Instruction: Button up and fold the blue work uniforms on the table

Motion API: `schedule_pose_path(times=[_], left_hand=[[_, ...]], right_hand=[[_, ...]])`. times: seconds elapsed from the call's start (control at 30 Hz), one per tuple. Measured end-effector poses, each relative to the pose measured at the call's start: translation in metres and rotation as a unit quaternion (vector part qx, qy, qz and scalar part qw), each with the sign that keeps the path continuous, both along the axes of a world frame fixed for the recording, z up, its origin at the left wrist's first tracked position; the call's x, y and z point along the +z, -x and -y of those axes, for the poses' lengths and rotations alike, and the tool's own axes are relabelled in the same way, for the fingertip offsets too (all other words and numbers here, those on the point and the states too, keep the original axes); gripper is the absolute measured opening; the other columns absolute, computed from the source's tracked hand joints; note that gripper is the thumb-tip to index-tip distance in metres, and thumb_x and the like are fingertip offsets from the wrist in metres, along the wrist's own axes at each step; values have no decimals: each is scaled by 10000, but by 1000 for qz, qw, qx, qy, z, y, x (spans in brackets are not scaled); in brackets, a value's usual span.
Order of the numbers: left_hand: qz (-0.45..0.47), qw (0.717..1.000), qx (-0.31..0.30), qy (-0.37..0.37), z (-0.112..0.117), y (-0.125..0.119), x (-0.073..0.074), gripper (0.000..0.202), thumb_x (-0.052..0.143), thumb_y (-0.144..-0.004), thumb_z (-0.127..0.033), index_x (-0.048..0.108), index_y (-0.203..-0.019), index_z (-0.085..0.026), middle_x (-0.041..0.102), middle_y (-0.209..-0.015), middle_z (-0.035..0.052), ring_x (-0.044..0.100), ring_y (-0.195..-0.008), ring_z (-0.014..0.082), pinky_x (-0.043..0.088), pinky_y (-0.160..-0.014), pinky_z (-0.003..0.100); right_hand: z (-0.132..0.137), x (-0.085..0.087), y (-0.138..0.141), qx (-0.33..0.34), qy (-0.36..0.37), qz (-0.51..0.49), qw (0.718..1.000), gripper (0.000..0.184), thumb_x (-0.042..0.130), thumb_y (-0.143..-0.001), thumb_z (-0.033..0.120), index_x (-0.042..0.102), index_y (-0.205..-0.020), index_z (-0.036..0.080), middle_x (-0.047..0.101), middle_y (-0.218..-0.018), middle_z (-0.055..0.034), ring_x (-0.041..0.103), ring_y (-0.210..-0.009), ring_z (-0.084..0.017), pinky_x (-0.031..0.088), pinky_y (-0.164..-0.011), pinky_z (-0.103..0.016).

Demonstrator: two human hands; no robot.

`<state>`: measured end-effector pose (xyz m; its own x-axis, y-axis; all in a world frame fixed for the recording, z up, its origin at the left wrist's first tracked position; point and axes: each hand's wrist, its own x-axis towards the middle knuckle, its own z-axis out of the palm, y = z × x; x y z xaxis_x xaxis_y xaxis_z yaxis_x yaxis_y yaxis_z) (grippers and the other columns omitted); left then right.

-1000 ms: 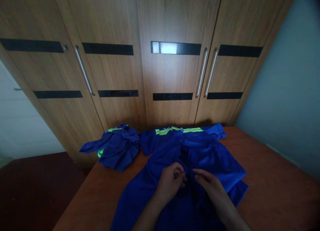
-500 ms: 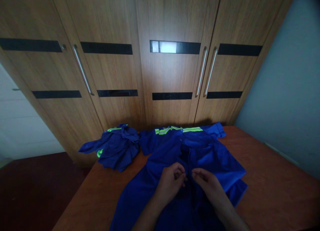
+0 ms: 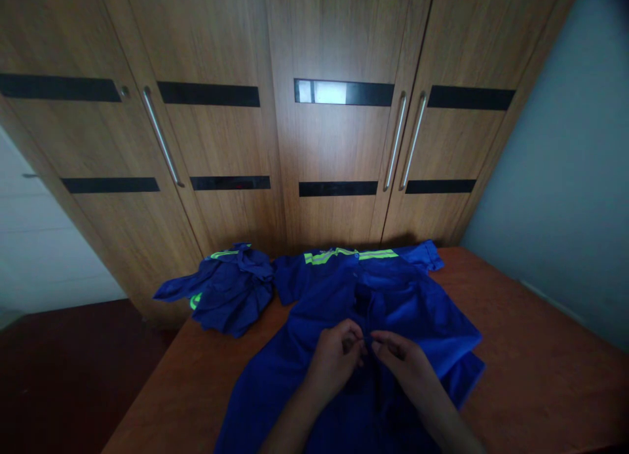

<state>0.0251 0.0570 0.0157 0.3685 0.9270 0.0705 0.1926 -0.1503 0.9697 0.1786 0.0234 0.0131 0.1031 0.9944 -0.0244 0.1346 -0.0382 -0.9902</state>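
Note:
A blue work coat (image 3: 319,316) with yellow-green reflective strips across its shoulders lies spread out, collar end away from me. Its front edges part a little below the collar. My left hand (image 3: 340,350) pinches the edge of the front opening, its fingers curled. Just to the right, my right hand (image 3: 399,356) has thumb and forefinger closed on the opposite front edge. The two sets of fingertips almost meet over the opening. Whether a button sits between them is too dark and small to tell.
A crumpled blue garment (image 3: 233,293) with similar reflective strips lies left of the coat. Both rest on a reddish-brown wooden table (image 3: 535,369). Wooden wardrobe doors (image 3: 339,146) with metal handles stand behind it. A pale wall (image 3: 555,198) borders the right side.
My right hand has shifted slightly left, bringing its fingertips closer to my left hand's. The coat's right side has moved a touch left with it; my left hand stays put.

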Motion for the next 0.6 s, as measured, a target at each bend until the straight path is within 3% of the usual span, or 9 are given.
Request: schedule_pose_path(times=[0.2,0.43,0.6], left_hand=[[-48,997,12,-59,3,2,5,111,486,-777,-129,568,-815,-194,588,-610,-30,566,-570,120,386,-537,204],[-14,999,2,-38,3,3,7,116,507,-850,-304,516,-835,-190,524,-604,-45,499,-558,110,346,-524,204],[-2,999,17,-34,1,3,3,187,552,-843,-356,482,-809,-186,425,-556,-77,399,-519,84,288,-495,195]], right_hand=[[7,3,3,83,13,15,996,432,593,-755,459,604,-1067,161,402,-522,85,365,-465,-82,274,-440,-201],[15,17,11,118,-17,148,982,384,477,-817,283,528,-1177,162,507,-578,60,471,-525,-114,321,-485,-215],[15,19,15,121,-36,169,977,383,447,-819,246,547,-1182,174,551,-596,50,506,-540,-121,349,-515,-217]])
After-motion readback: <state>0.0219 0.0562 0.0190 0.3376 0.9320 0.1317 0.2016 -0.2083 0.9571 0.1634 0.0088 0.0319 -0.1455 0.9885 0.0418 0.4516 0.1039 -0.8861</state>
